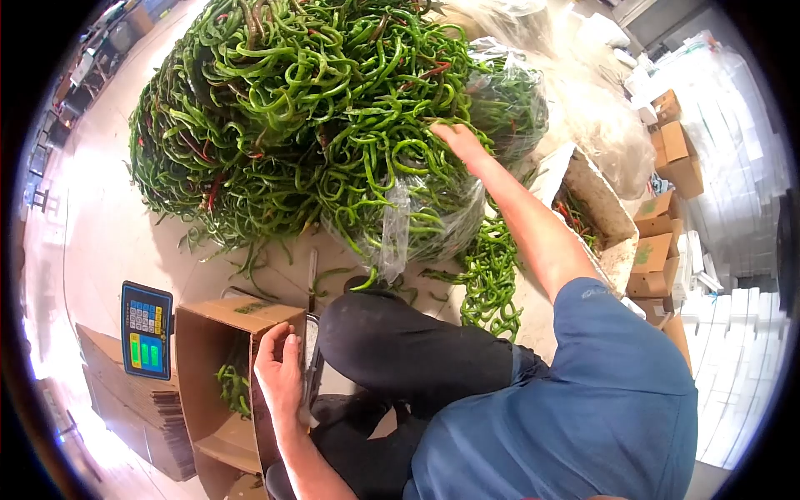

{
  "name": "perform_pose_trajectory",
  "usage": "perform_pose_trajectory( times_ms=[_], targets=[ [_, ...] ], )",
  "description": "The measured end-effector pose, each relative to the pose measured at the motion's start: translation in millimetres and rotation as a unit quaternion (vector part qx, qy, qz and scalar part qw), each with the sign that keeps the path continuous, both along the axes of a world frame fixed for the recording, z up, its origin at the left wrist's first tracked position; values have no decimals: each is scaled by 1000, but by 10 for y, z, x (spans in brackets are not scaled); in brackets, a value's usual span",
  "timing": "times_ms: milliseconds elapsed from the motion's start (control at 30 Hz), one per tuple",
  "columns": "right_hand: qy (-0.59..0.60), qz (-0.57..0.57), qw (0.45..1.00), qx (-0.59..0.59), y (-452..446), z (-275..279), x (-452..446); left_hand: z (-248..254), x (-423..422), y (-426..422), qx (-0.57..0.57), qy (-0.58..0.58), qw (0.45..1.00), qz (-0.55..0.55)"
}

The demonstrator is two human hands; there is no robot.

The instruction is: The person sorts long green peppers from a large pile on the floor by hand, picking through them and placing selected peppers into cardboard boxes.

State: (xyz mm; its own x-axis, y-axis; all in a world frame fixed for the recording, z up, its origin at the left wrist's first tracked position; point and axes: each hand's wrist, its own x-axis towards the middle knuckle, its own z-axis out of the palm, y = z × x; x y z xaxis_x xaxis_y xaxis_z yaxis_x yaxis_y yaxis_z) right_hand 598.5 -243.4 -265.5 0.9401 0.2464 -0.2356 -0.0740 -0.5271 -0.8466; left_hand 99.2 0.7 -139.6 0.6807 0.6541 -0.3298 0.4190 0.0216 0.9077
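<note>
A large heap of long, curled green peppers point(275, 108) fills the upper middle, with a few red ones mixed in. My right hand point(460, 145) reaches to the heap's right side, its fingers stretched over peppers beside a clear plastic bag point(398, 218); nothing shows in its grasp. Down at the left, my left hand point(280, 372) is at the side wall of an open cardboard box point(200, 342), fingers loosely bent and thumb apart, holding nothing visible. Some green peppers point(234, 387) lie inside that box.
A scale display point(147, 332) with lit green readouts stands left of the box, by stacked flat cardboard point(125, 400). Loose peppers point(492, 287) lie near my right knee. A dirty white bin point(617, 196) holds peppers, with cardboard boxes point(654, 258) and white cartons point(742, 367) farther right.
</note>
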Motion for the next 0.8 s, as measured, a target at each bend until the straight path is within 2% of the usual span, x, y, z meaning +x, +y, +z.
perform_pose_trajectory(
  times_ms=[67, 100, 200, 233, 300, 333, 367, 467, 500, 633, 800],
  targets=[
    [8, 95, 994, -57, 3, 34, -89, -20, -8, 7, 3, 0, 1000, 0],
    [51, 111, 990, -72, -14, 158, -122, -28, -11, 8, 4, -1, 1000, 1],
    [196, 147, 949, 199, -112, 166, 65, -9, -3, -1, 18, 7, 1000, 1],
    [209, 97, 961, 153, -118, 504, -102, -17, -6, -1, 18, 6, 1000, 0],
    [30, 152, 988, -27, -188, 246, 66, -44, 6, 0, 18, 3, 1000, -5],
    [-61, 175, 976, -117, -200, 210, 102, -61, 12, 1, 16, 4, 1000, -8],
    [-116, 187, 964, -150, -211, 156, 109, -78, 8, 3, 14, 5, 1000, -11],
    [-103, 149, 948, -261, -43, 224, -13, -114, 7, 11, 19, 13, 1000, -14],
    [-97, 169, 937, -291, 3, 213, -13, -119, 5, 10, 21, 16, 1000, -14],
    [-47, 114, 932, -340, 222, 238, -73, -109, 26, -5, 10, 30, 999, -8],
    [-115, 43, 944, -307, 276, 250, -481, -176, 23, 19, 30, 19, 999, -18]
  ],
)
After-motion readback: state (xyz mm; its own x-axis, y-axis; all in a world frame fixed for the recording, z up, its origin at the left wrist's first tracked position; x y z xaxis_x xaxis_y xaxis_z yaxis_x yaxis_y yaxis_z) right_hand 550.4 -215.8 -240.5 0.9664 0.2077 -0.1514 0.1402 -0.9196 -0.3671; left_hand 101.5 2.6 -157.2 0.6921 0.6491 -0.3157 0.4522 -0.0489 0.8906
